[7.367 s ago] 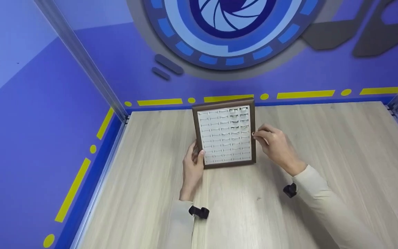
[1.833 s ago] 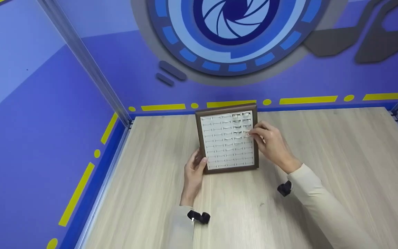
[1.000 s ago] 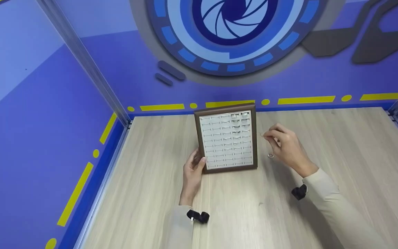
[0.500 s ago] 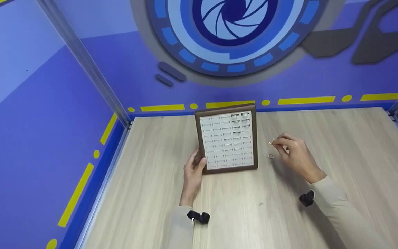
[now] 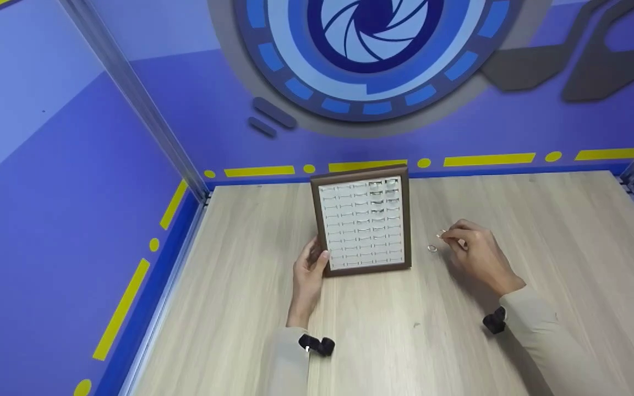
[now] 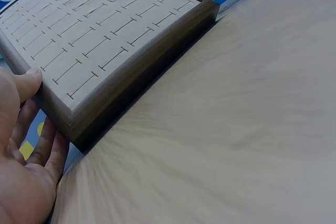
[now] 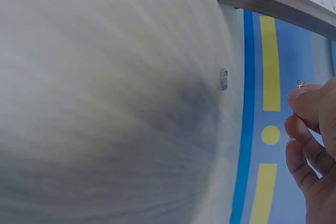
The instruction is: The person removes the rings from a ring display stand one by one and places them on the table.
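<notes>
My left hand [image 5: 307,283] grips the lower left corner of a brown-framed ring display tray [image 5: 369,270], thumb on the front and fingers behind. The tray stands tilted up on the table, its white slotted pad facing me. Several silvery rings [image 5: 376,193] sit in its upper right slots. Off to the tray's right, my right hand [image 5: 482,256] pinches a small shiny ring [image 5: 441,234] between thumb and fingertips. Just below that, a silver ring [image 5: 432,248] lies on the table. In the right wrist view, this ring [image 7: 223,79] shows a ridged or patterned band.
The pale wood-grain table [image 5: 372,341] runs back to a blue printed wall [image 5: 196,110] behind the tray. A metal corner post [image 5: 135,93] and a blue side panel [image 5: 36,220] border the left side.
From the tray's right column, my right hand has moved right and down toward the table, carrying the pinched ring. The ring on the table has come into view. My left hand keeps its grip.
</notes>
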`<state>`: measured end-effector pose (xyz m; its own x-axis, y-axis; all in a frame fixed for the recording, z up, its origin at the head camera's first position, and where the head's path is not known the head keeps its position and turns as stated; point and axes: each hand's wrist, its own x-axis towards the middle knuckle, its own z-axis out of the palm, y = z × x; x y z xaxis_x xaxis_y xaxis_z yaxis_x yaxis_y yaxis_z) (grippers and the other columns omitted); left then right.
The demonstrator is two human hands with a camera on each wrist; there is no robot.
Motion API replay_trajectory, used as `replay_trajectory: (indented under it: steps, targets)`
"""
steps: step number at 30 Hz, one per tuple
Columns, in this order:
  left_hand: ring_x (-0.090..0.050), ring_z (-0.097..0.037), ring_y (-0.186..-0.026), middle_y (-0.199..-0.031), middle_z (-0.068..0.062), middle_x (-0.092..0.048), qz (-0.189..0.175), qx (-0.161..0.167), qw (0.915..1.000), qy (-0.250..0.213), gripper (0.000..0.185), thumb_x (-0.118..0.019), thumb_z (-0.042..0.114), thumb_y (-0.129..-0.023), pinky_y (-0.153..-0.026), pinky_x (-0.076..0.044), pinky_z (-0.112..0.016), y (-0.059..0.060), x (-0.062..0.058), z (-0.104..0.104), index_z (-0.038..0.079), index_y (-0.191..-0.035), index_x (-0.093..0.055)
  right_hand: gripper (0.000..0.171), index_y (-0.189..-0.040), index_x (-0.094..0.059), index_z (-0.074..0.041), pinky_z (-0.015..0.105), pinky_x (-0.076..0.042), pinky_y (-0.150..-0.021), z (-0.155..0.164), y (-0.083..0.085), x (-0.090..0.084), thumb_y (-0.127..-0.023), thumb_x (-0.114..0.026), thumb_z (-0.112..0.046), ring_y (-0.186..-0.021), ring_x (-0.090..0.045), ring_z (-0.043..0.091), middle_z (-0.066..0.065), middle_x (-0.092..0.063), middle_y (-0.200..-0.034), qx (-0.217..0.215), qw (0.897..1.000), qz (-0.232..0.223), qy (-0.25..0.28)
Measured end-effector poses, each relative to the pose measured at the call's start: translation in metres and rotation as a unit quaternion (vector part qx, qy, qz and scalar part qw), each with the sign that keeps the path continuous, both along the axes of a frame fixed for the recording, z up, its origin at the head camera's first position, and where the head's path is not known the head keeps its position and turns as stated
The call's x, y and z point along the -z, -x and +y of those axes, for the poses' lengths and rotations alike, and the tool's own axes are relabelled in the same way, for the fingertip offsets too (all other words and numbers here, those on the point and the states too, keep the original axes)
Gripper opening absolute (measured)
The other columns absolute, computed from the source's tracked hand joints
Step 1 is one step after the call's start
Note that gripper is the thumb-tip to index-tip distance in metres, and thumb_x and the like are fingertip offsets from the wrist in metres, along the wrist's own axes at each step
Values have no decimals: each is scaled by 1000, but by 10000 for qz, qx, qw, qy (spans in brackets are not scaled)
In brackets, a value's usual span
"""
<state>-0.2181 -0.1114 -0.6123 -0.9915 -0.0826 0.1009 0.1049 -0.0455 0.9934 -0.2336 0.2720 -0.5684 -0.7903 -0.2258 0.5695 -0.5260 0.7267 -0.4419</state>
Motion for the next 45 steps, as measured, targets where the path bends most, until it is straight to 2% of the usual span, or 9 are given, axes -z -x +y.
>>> replay_trajectory:
  steps: [5, 8, 14, 23, 30, 34, 40, 45]
  targets:
    - [-60, -30, -138, -148, -15, -63, 27, 14, 10000, -37, 54, -65, 13, -107, -116, -51, -38, 0, 0, 0, 8, -158, -51, 16, -91, -83, -4, 28, -58, -63, 3, 0, 7, -87, -80, 11, -80, -71, 19, 4, -75, -93, 69, 9998, -138, -94]
    - [-60, -32, -138, -148, -16, -63, 50, 25, 10000, -73, 54, -65, 13, -107, -117, -51, -40, 1, 1, 0, 7, -158, -50, 15, -91, -83, -3, 32, -60, -63, 5, 0, 10, -87, -80, 11, -79, -70, 19, 5, -75, -91, 79, 9997, -207, -93]
    - [-59, -32, -139, -149, -16, -63, 8, 11, 10000, -48, 56, -66, 13, -106, -119, -49, -41, 1, 1, 0, 7, -159, -49, 17, -90, -83, -2, 28, -58, -64, 6, 0, 15, -85, -79, 14, -78, -69, 20, 7, -75, -91, 100, 9991, -405, -28]
    - [-60, -32, -137, -149, -17, -63, -22, 19, 9998, -195, 56, -67, 13, -106, -116, -51, -37, 0, 2, 0, 7, -158, -49, 19, -92, -83, -2, 34, -58, -64, 6, 0, 19, -83, -79, 15, -78, -69, 20, 6, -75, -90, 136, 9974, -682, -177]
    - [-61, -31, -135, -145, -19, -64, 113, 95, 9996, -242, 58, -67, 13, -106, -114, -52, -34, 2, 4, -1, 1, -158, -47, 16, -90, -83, -2, 35, -59, -65, 7, 1, 23, -83, -80, 12, -78, -70, 22, 6, -75, -88, 91, 9981, -586, -178]
    - [-61, -33, -136, -146, -22, -64, 140, 112, 9995, -246, 59, -67, 14, -106, -115, -51, -36, 2, 5, -1, -2, -159, -45, 15, -91, -84, -3, 37, -59, -66, 8, 1, 25, -84, -80, 10, -78, -70, 21, 5, -75, -88, 133, 9972, -699, -229]
    - [-59, -35, -139, -147, -21, -63, 5, 51, 9998, -209, 61, -69, 16, -105, -120, -48, -41, 2, 3, -1, 0, -159, -45, 17, -90, -84, -4, 42, -61, -70, 10, 1, 25, -83, -78, 11, -81, -72, 24, 6, -75, -88, 122, 9957, -872, -270]
    - [-59, -35, -139, -148, -21, -62, -3, 58, 9998, -210, 62, -69, 15, -105, -120, -49, -42, 1, 3, -1, 0, -160, -44, 18, -89, -84, -4, 37, -60, -67, 10, 1, 25, -83, -78, 12, -78, -70, 22, 6, -75, -87, 93, 9953, -945, -212]
